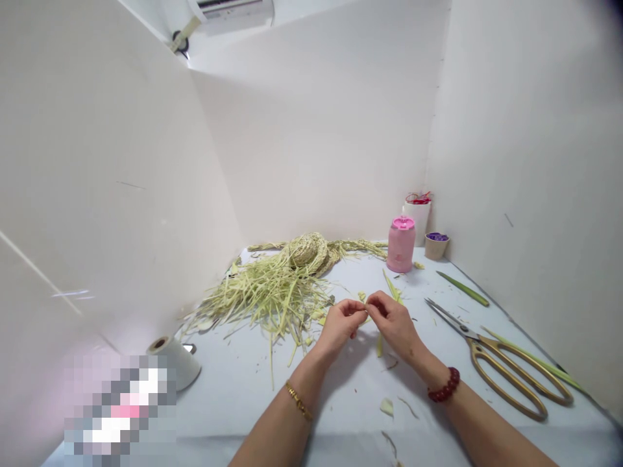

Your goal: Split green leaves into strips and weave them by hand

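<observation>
My left hand (pixel 344 323) and my right hand (pixel 392 323) meet above the middle of the table, fingertips pinched together. Whatever lies between them is too small to make out. Pale green leaf strips (pixel 392 287) show just behind and below my right hand; whether they run up into its fingers is hidden. A small yellowish scrap (pixel 361 296) sits behind the fingertips. To the left of my left hand spreads a loose heap of green-yellow straw strips (pixel 263 288). A coiled straw braid (pixel 311 250) rests at the back of that heap.
Large gold-handled scissors (pixel 509 363) and a green knife-like tool (pixel 462 288) lie at right. A pink bottle (pixel 401 245), a white cup (pixel 417 217) and a small tub (pixel 437 246) stand behind. At left is a thread cone (pixel 178 366). White walls enclose the table (pixel 233 389).
</observation>
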The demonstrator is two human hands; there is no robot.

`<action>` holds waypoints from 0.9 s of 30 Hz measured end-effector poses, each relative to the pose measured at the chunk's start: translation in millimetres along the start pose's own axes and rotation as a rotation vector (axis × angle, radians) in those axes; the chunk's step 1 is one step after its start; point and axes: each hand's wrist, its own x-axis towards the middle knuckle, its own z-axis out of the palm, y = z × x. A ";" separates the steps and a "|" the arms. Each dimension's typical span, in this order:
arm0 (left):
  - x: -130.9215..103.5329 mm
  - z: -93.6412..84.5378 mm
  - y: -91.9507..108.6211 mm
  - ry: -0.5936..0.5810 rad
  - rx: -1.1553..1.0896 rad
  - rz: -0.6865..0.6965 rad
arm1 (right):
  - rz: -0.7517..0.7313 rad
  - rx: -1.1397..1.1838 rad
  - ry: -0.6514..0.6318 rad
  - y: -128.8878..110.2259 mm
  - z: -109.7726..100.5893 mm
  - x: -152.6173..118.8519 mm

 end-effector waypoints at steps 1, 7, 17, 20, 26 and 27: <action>0.8 -0.5 -1.4 -0.011 0.034 0.014 | -0.030 -0.031 -0.003 -0.2 0.0 -0.2; 3.2 -0.7 -6.1 0.066 0.219 0.164 | -0.109 -0.054 -0.070 2.5 -1.5 1.0; 2.8 -1.2 -4.4 0.034 0.022 0.150 | -0.131 -0.202 -0.121 12.9 -5.1 6.2; 2.2 -0.4 -4.5 0.004 0.028 0.125 | -0.176 -0.289 -0.118 16.9 -3.5 5.9; -0.8 1.1 -3.7 -0.058 -0.025 0.052 | -0.172 -0.428 -0.052 21.9 4.6 1.6; -1.7 1.3 -3.0 -0.074 -0.038 0.040 | -0.149 -0.448 -0.031 23.5 4.9 1.8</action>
